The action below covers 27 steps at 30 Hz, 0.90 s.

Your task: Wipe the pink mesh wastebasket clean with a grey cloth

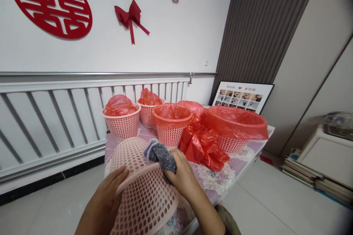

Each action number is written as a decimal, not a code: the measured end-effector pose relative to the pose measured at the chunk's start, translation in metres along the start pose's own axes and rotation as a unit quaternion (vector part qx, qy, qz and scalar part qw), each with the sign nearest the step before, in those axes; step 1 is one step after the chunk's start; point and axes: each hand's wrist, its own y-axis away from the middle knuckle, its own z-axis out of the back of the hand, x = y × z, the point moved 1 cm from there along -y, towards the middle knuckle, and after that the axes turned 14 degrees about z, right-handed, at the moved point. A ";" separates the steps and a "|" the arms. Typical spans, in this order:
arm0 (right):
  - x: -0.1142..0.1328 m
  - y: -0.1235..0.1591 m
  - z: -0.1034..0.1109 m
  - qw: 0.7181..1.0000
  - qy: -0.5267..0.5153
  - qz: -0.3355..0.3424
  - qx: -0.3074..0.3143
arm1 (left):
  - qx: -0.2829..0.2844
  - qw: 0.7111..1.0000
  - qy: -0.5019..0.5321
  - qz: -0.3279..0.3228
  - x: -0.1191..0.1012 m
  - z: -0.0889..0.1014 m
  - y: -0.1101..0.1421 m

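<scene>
A pale pink perforated plastic basket (143,194) lies tipped on its side at the near end of the table. My left hand (106,198) grips its rim from the left, fingers curled over the edge. My right hand (180,174) is closed on a grey cloth (161,154) and presses it against the basket's upper side.
The small table (220,180) has a floral cover. On it stand several pink baskets lined with red plastic bags (122,117), (171,121), (234,126), plus loose red bags (202,147). A white radiator (55,117) runs along the wall. A framed photo collage (242,97) leans at the back; stacked books (311,176) lie at the right.
</scene>
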 end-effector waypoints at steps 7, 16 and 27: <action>-0.033 0.037 -0.007 0.986 -0.065 -0.139 -0.061 | 0.007 1.000 -0.007 0.008 0.004 0.002 0.003; -0.051 0.081 -0.031 0.943 -0.125 -0.272 -0.146 | 0.012 0.999 0.006 0.031 0.004 0.005 0.006; -0.060 0.145 -0.078 0.887 -0.195 -0.386 -0.164 | 0.070 0.987 0.071 0.127 0.021 0.000 0.012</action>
